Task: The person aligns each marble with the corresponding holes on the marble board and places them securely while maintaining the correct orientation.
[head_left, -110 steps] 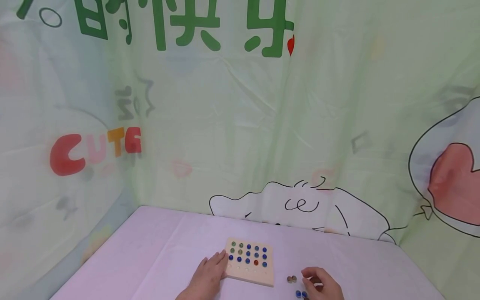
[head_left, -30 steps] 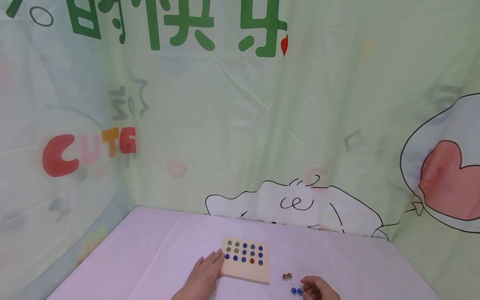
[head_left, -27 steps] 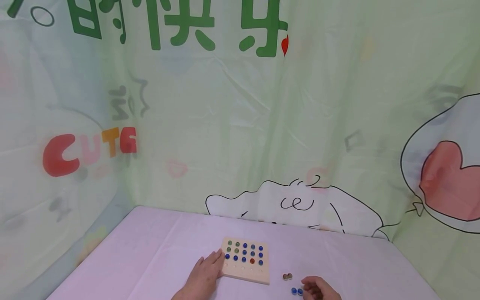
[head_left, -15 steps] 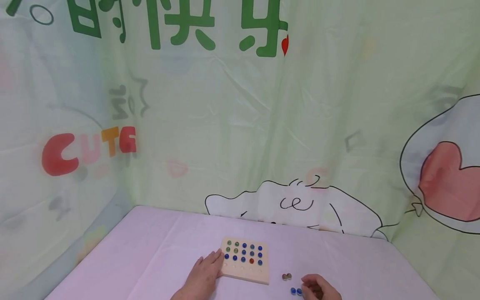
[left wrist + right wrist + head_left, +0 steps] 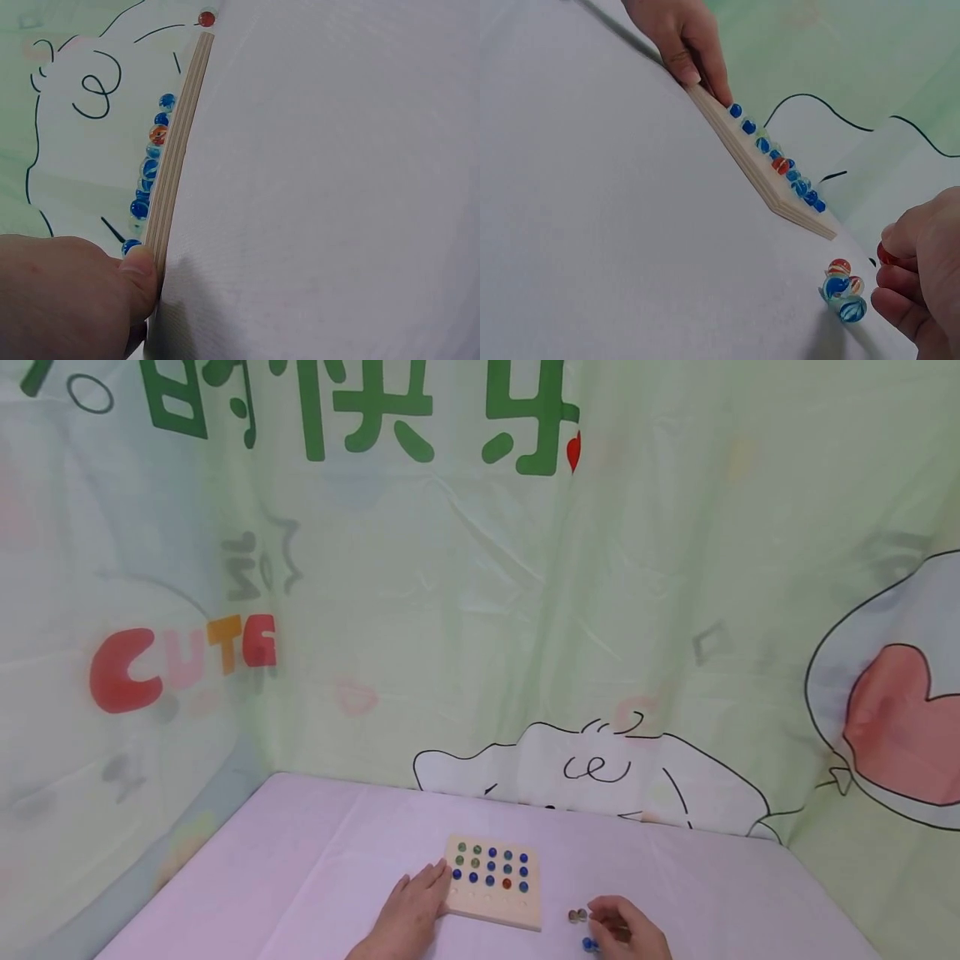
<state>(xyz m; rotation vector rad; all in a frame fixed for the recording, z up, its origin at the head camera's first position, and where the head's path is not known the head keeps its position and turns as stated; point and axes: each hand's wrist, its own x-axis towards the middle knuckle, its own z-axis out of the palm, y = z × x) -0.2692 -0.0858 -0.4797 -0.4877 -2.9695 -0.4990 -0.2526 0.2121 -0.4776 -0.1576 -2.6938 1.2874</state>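
A light wooden board (image 5: 495,912) holds rows of glass marbles in its hollows, mostly blue with green ones at the left. One red-orange marble (image 5: 507,883) sits in the third row; the nearest row shows bare hollows. My left hand (image 5: 408,910) lies against the board's left edge with fingers extended. My right hand (image 5: 628,931) is over the table right of the board. Its thumb and fingers pinch a red marble (image 5: 886,256), seen in the right wrist view. Just beside that hand lie loose marbles: a reddish pair (image 5: 577,916) and a blue pair (image 5: 588,945), partly covered by the fingers.
A pale pink cloth covers the table (image 5: 337,860). Behind it hangs a printed light-green curtain (image 5: 480,610), with another curtain side (image 5: 172,760) along the left.
Over the last half second my right hand has moved a little left and away from me, now partly covering the blue pair. My left hand and the board stay in place.
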